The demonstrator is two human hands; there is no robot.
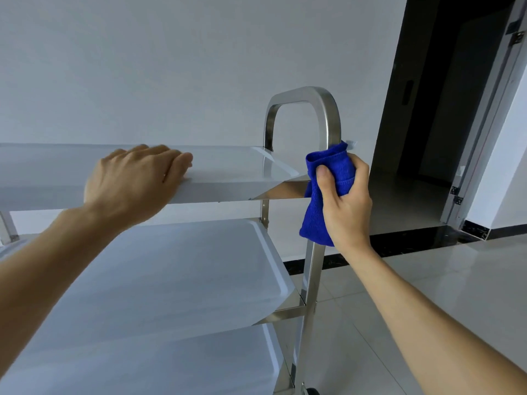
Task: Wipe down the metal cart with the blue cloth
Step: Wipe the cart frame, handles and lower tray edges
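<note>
A pale wall (171, 67) is filling the far side of the scene, and a glossy tiled floor (427, 280) is spreading out on the right, edged by a dark strip along the wall's base. A dark open doorway (445, 95) with a metal frame is standing at the far right.

The metal cart (312, 280) is taking up the left and middle of the scene, with three shelves stacked one above another. Its top shelf (228, 166) is running from the left edge to the upright post on the right, and the middle shelf (171, 266) is lying below and nearer. An arched handle (328, 115) is rising above the top shelf at the cart's right end. A small wheel is peeking in at the bottom edge beneath the post.

The left hand (134, 181) is resting palm down on the near edge of the top shelf, its fingers lying straight and close together across the surface.

The right hand (345, 201) is gripping the blue cloth (328, 178), fingers curled round it and the thumb pressing on its near side. The cloth is bunched around the near right post, just where the top shelf is meeting it, below the handle, with one end hanging down beside the post.
</note>
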